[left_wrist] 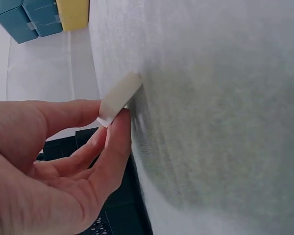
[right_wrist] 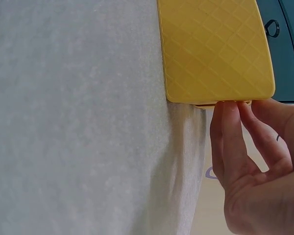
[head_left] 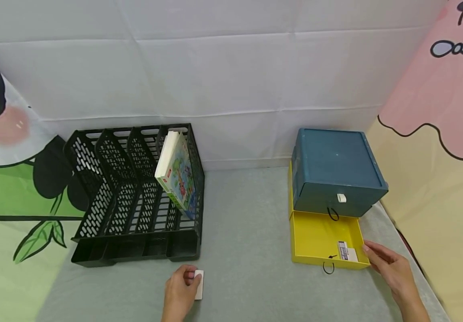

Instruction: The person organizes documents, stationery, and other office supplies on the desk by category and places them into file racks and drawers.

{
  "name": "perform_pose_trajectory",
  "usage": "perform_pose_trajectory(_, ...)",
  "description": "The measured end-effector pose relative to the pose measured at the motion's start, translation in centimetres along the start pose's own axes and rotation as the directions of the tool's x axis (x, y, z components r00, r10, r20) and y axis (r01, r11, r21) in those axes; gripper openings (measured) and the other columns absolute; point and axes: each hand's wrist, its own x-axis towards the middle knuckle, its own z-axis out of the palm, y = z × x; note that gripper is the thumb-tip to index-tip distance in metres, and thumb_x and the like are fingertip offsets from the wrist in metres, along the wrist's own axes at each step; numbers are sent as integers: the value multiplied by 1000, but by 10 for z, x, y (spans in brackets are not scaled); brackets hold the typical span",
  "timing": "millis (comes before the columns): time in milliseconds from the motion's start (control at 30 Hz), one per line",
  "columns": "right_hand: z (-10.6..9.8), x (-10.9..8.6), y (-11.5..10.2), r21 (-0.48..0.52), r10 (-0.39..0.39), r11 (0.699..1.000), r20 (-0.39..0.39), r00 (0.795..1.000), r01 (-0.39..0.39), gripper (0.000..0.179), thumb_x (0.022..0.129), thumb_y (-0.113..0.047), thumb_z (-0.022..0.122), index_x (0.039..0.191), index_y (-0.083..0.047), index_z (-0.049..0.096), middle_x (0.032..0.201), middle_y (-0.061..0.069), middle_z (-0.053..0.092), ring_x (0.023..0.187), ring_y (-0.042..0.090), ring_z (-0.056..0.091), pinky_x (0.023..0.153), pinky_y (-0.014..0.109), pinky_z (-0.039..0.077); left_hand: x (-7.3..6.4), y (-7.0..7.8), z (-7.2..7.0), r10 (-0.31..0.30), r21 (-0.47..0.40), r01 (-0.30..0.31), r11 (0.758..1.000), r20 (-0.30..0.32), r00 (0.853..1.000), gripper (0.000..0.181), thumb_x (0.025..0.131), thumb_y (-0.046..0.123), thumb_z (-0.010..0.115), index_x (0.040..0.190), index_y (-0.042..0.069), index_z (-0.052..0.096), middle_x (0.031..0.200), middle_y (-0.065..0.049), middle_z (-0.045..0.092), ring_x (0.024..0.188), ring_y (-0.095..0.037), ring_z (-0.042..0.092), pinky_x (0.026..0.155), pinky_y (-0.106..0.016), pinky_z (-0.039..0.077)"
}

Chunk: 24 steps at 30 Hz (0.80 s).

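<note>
My left hand (head_left: 180,290) pinches a small white rectangular block (head_left: 199,285) between thumb and fingers, just over the table in front of the black rack. In the left wrist view, the block (left_wrist: 120,98) tilts, its far end close to the cloth. At the right, a yellow drawer (head_left: 309,237) stands pulled out from under a blue drawer unit (head_left: 336,165). My right hand (head_left: 392,273) holds this drawer by its front right corner, thumb at the rim and fingertips against the side wall. Inside the drawer lie a small printed piece (head_left: 342,250) and a white piece (head_left: 352,255).
A black perforated rack (head_left: 134,214) with upright dividers stands at the left. Books (head_left: 179,174) lean in its rightmost slot. Grey cloth (head_left: 247,223) covers the table, with a white curtain (head_left: 235,80) behind. Black loop pulls (head_left: 328,268) hang on the drawer fronts.
</note>
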Motion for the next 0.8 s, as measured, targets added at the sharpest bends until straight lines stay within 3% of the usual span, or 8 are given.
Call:
perform_pose_trajectory(233,0,1,0,-18,3,1000,11,1000,-3,78,92,-57,70,147,-4,55,131,3,64,88,-1,62,76,17,56,-2,9,-1,47,-40,-50,998,-70,996,19,87,6,82,103,1,72,89,-3,70,77,-14,63,65,-26,49)
perform_pose_trajectory(400,-1,1,-1,-25,0,1000,18,1000,1,79,94,-57,69,148,-3,53,142,15,58,89,0,62,76,17,56,-1,20,-1,85,-59,-89,994,-76,994,20,87,6,82,103,1,72,90,-3,70,78,-14,64,67,-25,51)
perform_pose_trajectory(667,-2,0,0,-24,-17,1000,5,1000,17,82,91,-59,71,148,-3,54,126,-1,66,86,-1,62,76,18,56,3,34,1,140,-137,-147,980,-61,988,16,86,3,82,98,0,73,87,-3,70,76,-14,64,62,-23,52)
perform_pose_trajectory(800,-1,0,1,-21,-19,1000,1,1000,19,81,91,-59,71,148,-3,54,125,-3,66,86,-2,62,76,18,56,5,40,3,184,-166,-191,968,-55,981,16,85,3,83,97,0,72,88,-4,70,76,-15,65,61,-22,54)
